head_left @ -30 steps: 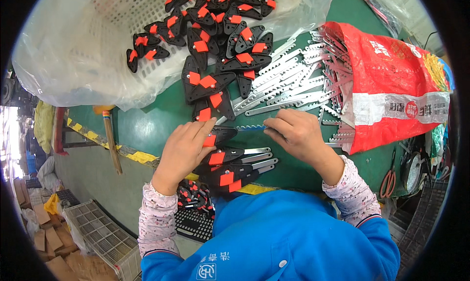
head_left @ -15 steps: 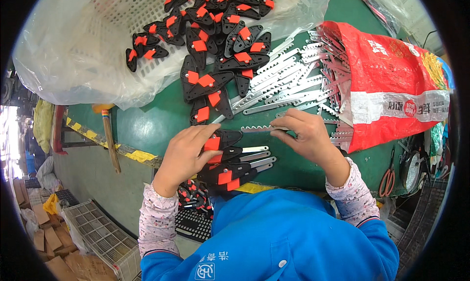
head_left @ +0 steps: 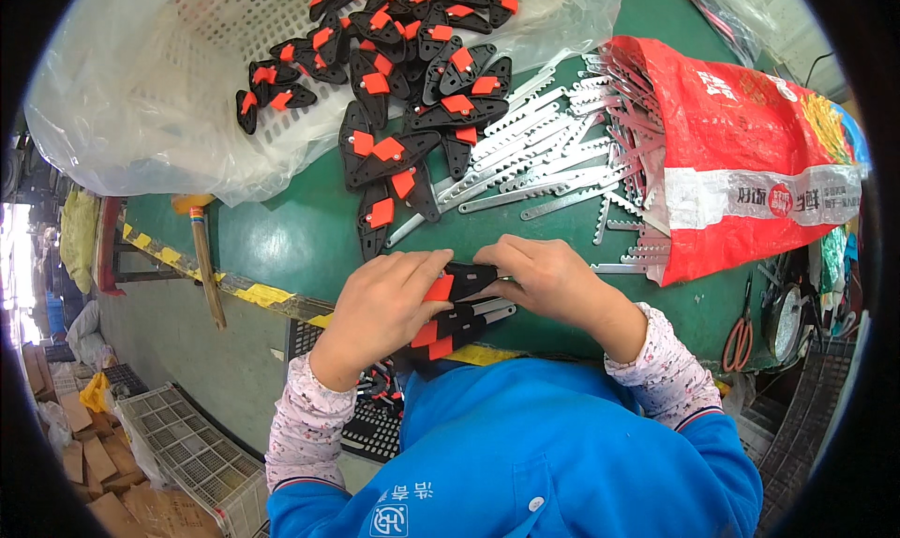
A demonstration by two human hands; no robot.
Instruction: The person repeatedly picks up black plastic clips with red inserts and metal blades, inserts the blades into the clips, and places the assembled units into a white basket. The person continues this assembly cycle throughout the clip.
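Note:
My left hand (head_left: 386,299) is closed on a black plastic piece with a red tab (head_left: 472,279), near the front edge of the green table. My right hand (head_left: 551,280) pinches a notched metal strip at the right end of that piece; the fingers hide most of the strip. Just below lie more black pieces with silver strips sticking out (head_left: 469,322), partly covered by my hands. Beyond my hands, loose black pieces with red tabs (head_left: 394,151) are heaped up. To their right, many notched metal strips (head_left: 539,177) lie spread out.
A red woven sack (head_left: 722,135) lies on its side at the right, strips at its mouth. Clear plastic sheeting (head_left: 122,135) lines a perforated basket at the back left. A hammer (head_left: 204,257) rests at the left table edge; orange-handled scissors (head_left: 739,336) lie at the right.
My right hand has moved left with the metal strip, bringing it to the black piece. My left hand has shifted slightly right, and the two hands are now close together.

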